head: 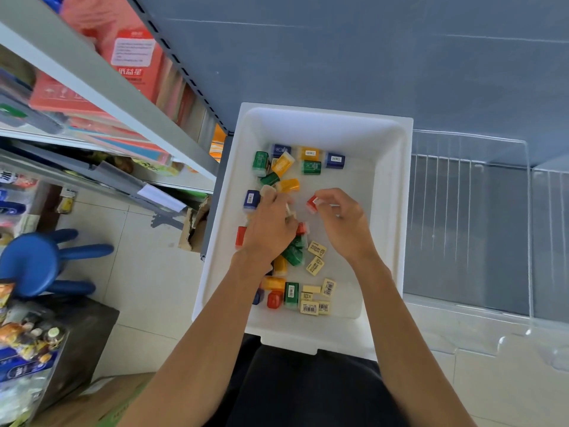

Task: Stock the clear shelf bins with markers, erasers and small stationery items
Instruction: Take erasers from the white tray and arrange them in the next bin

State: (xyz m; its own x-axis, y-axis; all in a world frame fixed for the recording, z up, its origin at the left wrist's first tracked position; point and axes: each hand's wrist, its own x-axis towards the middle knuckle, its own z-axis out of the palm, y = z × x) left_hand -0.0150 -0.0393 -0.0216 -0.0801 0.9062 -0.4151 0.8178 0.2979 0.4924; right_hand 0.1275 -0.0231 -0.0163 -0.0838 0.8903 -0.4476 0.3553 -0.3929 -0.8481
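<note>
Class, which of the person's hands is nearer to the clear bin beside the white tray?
Right. The right hand, pinching a red eraser, is over the tray's middle, nearer the clear bin; the left hand is over the tray's left half.

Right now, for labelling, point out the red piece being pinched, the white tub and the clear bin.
red piece (311, 204): head view, its exposed red face.
white tub (323, 127): head view, far inner wall.
clear bin (468, 226): head view, ribbed floor.
</note>
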